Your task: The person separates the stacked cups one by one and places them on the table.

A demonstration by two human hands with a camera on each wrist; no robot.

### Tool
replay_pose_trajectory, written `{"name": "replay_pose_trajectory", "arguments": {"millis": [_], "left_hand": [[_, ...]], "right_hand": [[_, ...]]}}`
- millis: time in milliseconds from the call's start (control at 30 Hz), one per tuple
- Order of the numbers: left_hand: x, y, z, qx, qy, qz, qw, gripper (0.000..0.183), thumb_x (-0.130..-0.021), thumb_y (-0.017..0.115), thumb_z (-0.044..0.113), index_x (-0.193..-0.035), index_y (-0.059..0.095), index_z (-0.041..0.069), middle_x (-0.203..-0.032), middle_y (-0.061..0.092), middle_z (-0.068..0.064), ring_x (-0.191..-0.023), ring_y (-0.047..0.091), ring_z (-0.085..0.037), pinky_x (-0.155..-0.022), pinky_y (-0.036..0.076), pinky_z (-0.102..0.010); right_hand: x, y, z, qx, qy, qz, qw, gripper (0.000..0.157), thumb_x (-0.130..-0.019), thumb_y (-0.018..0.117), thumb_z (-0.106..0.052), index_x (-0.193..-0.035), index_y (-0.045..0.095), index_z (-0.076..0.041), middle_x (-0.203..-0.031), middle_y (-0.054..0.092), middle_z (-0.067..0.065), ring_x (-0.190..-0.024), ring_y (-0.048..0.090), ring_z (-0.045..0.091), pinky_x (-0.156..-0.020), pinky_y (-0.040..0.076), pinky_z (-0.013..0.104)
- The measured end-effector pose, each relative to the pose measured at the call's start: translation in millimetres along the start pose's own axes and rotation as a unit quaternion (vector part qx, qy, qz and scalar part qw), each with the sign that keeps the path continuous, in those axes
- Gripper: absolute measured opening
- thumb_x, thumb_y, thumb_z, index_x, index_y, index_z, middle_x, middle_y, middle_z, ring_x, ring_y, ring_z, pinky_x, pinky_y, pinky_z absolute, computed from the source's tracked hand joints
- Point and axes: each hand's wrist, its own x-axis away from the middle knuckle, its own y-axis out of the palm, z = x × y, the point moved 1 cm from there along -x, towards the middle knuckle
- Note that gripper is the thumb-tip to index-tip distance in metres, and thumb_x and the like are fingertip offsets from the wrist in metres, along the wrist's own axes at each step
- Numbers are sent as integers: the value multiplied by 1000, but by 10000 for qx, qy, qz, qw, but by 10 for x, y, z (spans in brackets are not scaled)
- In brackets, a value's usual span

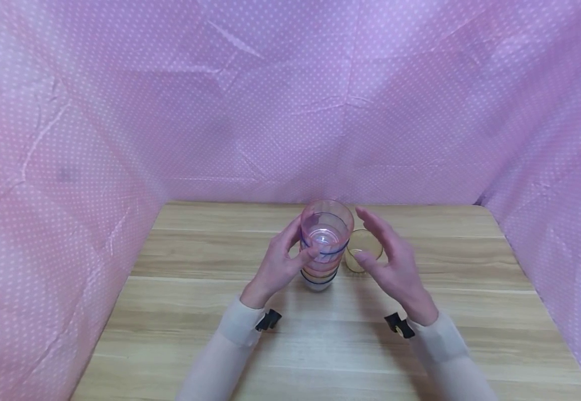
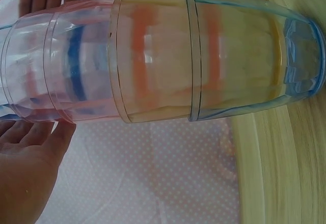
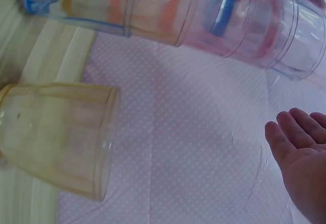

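A tall stack of nested clear plastic cups [image 1: 323,257], tinted pink, orange and blue, stands upright over the table. My left hand [image 1: 281,260] grips the stack near its top, thumb on the near side and fingers along the left. In the left wrist view the bottom cup of the stack [image 2: 305,56] is blue-tinted, close over the wood. My right hand [image 1: 395,262] is held apart from the stack on its right, fingers extended and nothing in them. Just below that hand, a single yellow-tinted cup [image 3: 61,137] stands upright on the table, partly covered by the thumb in the head view.
The wooden table [image 1: 170,323] extends around the cups on all sides. Pink dotted cloth [image 1: 270,111] hangs behind the table's back edge and along both sides.
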Motion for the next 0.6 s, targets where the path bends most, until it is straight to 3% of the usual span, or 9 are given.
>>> {"name": "replay_pose_trajectory", "arguments": {"millis": [233, 600], "left_hand": [[-4, -1, 4, -17, 50, -19, 10000, 91, -96, 60, 66, -156, 41, 0, -147, 56, -21, -136, 55, -34, -115, 46, -43], [-3, -13, 10, -55, 44, -70, 10000, 89, -97, 58, 65, -157, 40, 2, -147, 56, -20, -136, 55, -33, -115, 46, -45]], "right_hand": [[-102, 90, -26, -56, 83, -257, 9996, 75, -91, 82, -26, -154, 47, -5, -154, 52, 13, -139, 52, 22, -120, 39, 34], [-196, 195, -47, -23, -258, -262, 9993, 89, -71, 86, 14, -151, 48, 2, -145, 59, 21, -137, 55, 21, -117, 42, 33]]}}
